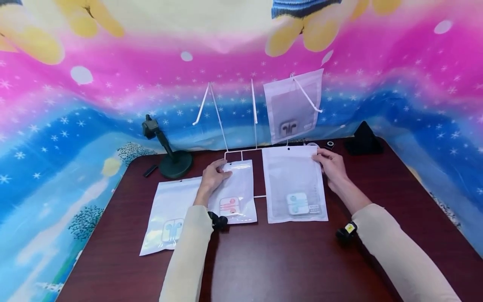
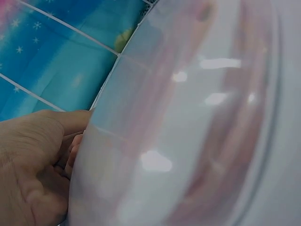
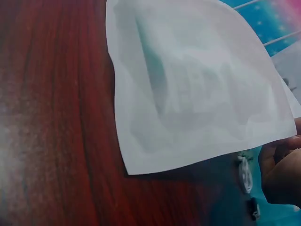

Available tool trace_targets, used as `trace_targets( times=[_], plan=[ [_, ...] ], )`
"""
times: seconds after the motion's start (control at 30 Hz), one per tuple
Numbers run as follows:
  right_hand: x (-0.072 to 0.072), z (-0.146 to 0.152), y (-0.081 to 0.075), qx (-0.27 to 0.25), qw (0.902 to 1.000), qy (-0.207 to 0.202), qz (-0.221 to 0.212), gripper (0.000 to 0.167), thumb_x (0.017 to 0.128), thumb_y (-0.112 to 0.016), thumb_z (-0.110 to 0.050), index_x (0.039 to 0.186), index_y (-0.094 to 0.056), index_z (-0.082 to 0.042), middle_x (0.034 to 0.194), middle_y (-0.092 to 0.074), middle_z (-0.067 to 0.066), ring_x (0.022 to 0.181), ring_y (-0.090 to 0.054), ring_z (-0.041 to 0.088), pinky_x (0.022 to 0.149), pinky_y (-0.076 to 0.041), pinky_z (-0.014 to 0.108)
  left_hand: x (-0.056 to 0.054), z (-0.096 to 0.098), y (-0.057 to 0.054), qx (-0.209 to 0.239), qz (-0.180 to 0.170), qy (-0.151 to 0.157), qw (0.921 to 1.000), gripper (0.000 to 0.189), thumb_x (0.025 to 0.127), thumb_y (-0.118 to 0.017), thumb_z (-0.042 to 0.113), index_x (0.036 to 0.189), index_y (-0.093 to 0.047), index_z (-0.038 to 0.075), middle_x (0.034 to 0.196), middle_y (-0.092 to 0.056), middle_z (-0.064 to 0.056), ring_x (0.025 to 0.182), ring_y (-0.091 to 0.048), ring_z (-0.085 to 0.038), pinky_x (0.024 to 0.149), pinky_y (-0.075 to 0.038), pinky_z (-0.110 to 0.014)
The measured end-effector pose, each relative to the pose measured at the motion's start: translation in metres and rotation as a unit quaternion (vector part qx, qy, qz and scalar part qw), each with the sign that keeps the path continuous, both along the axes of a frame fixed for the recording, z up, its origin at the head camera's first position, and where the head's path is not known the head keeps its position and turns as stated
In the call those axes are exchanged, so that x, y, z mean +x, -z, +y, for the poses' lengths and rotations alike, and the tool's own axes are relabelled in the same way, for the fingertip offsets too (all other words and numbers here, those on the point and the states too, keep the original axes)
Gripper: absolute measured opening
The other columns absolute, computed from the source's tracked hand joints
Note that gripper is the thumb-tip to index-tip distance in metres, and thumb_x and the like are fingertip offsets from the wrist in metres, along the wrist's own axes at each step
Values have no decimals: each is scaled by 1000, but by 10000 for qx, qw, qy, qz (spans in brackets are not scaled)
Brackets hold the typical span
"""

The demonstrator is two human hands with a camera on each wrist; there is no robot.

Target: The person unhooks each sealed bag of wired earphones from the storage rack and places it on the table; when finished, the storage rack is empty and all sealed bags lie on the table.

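My left hand (image 1: 213,178) pinches the upper left edge of a small zip bag (image 1: 241,184) holding pink earphones in a square case (image 1: 229,206). In the left wrist view its glossy clear front (image 2: 183,122) fills most of the frame, with the fingers partly hidden behind the edge. With thumb and fingers, my right hand (image 1: 333,167) grips the upper right edge of a larger frosted zip bag (image 1: 292,176). Pale green earphones in a case (image 1: 297,204) show low inside it. That bag's pale back (image 3: 202,84) spreads over the right wrist view.
A white wire rack (image 1: 254,105) with prongs stands at the back; a frosted bag with dark earphones (image 1: 293,100) hangs on its right side. Left lies a bag with blue earphones (image 1: 158,209), partly behind my left arm. A black stand (image 1: 175,163) and a dark triangular holder (image 1: 363,138) flank the rack.
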State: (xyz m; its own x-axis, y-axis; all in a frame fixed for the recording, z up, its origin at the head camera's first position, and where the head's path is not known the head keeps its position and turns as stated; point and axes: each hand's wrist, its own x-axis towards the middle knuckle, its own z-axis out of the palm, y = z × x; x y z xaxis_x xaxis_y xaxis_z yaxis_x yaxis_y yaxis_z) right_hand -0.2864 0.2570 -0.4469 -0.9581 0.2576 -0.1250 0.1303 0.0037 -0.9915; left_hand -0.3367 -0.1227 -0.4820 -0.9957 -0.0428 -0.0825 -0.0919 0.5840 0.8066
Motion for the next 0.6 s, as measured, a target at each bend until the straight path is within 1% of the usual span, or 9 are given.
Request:
trace_targets(
  times=[0.1, 0.2, 0.3, 0.4, 0.5, 0.6],
  plan=[
    [-6, -3, 8, 282, 9995, 23, -128, 43, 99, -68, -17, 140, -62, -5, 113, -63, -4, 73, -59, 1, 62, -48, 18, -1, -1, 0, -13, 26, 37, 10000, 57, 97, -75, 18, 151, -57, 17, 101, -60, -7, 91, -53, -21, 85, -43, -34],
    [-11, -8, 14, 459, 9985, -5, -299, 45, 99, -67, -18, 143, -62, -6, 124, -63, 5, 76, -61, 3, 66, -51, 19, -1, -1, 0, -3, 54, 49, 10000, 57, 97, -76, 18, 151, -57, 17, 101, -60, -7, 91, -53, -22, 85, -43, -35],
    [-14, -10, 20, 588, 9970, -43, -508, 44, 100, -65, -19, 142, -63, -8, 130, -63, 11, 79, -63, 4, 69, -53, 21, -1, -1, 0, -21, 13, 70, 10000, 57, 97, -76, 18, 151, -57, 17, 103, -60, -8, 93, -53, -22, 86, -44, -35],
    [-17, -11, 24, 747, 9952, -27, -637, 42, 100, -65, -19, 141, -65, -9, 129, -64, 12, 79, -62, 5, 69, -52, 21, 0, 0, 0, -47, -28, 92, 9999, 57, 97, -75, 18, 151, -57, 16, 111, -61, -9, 96, -54, -23, 87, -44, -34],
    [-21, -11, 27, 877, 9941, -6, -630, 42, 100, -65, -19, 141, -64, -9, 126, -63, 11, 77, -60, 5, 68, -51, 20, 0, 0, 0, -45, -1, 102, 9999, 56, 98, -75, 18, 151, -57, 16, 119, -60, -9, 98, -54, -23, 89, -44, -34],
    [-26, -11, 30, 916, 9936, -83, -654, 44, 102, -64, -20, 144, -62, -11, 123, -62, 9, 73, -57, 6, 64, -49, 20, 0, 0, 0, -60, 30, 85, 9999, 56, 98, -74, 17, 151, -56, 15, 121, -60, -10, 97, -54, -22, 89, -44, -34]
  ],
)
